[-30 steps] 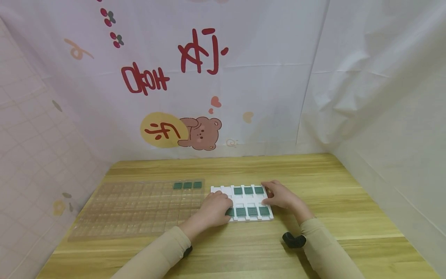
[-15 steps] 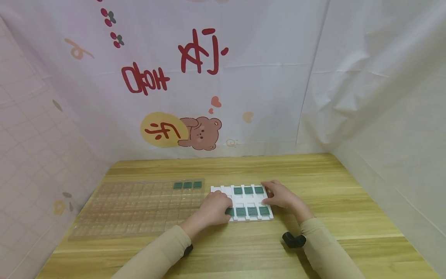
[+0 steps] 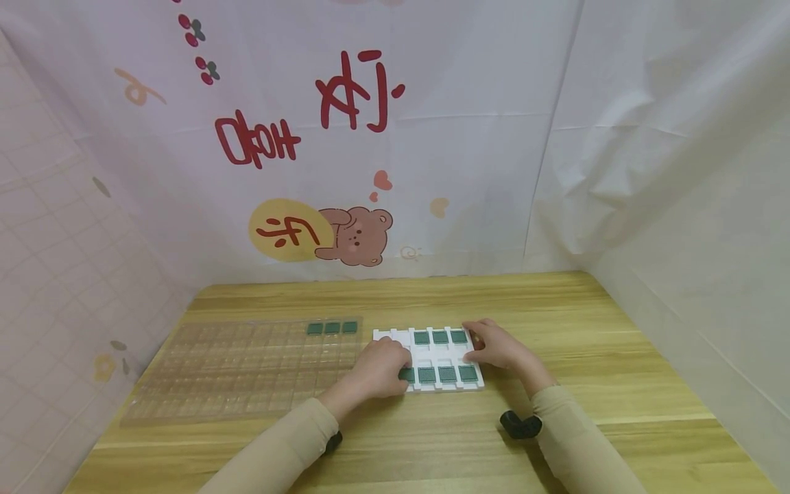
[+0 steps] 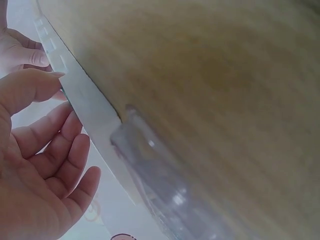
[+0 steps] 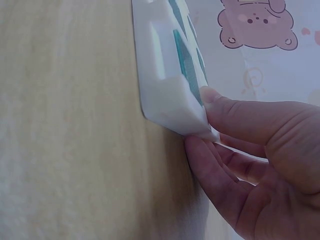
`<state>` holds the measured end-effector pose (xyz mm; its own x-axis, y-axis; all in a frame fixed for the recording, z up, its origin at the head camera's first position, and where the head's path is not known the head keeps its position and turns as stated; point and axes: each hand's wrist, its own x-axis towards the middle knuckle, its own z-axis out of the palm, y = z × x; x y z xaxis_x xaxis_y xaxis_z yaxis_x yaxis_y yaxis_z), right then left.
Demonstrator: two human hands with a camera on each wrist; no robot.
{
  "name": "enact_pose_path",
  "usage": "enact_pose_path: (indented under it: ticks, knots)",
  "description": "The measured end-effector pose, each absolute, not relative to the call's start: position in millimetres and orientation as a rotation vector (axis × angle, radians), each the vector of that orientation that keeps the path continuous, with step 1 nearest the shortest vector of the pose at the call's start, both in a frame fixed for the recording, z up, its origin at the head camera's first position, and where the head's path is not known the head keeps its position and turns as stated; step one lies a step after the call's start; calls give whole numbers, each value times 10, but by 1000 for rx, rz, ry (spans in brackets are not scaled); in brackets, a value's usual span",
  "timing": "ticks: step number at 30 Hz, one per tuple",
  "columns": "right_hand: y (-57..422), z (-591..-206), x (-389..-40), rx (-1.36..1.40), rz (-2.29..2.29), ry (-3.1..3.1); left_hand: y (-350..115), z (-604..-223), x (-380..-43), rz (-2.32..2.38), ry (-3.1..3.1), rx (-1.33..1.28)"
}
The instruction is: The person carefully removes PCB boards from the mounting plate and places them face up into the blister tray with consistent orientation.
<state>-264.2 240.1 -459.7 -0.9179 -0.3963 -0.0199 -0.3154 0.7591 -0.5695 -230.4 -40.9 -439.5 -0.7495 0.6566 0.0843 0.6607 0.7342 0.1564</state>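
A white slotted tray (image 3: 441,355) lies on the table, bearing green square chips in two rows; three are in the far row and several in the near row. My left hand (image 3: 384,368) is over the tray's left part, its thumb and finger pinching the leftmost visible green chip (image 3: 407,375) at the near row. Much of that chip is hidden by the fingers. In the left wrist view my left hand (image 4: 45,150) has its fingertips right at the tray's edge. My right hand (image 5: 260,145) grips the tray's right end, thumb on top and fingers at its side.
A clear plastic tray (image 3: 247,370) with many compartments lies left of the white tray; three green chips (image 3: 332,328) sit at its far right corner. The wooden table (image 3: 592,370) is enclosed by printed white curtains (image 3: 469,151).
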Motion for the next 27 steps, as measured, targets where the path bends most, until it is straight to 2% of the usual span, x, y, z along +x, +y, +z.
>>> enact_pose_path:
  ticks: [27]
  knots:
    - [2403,-4570,-2631,-581,-886,2804,-488,-4293,-2262,-534,-2819,-1009]
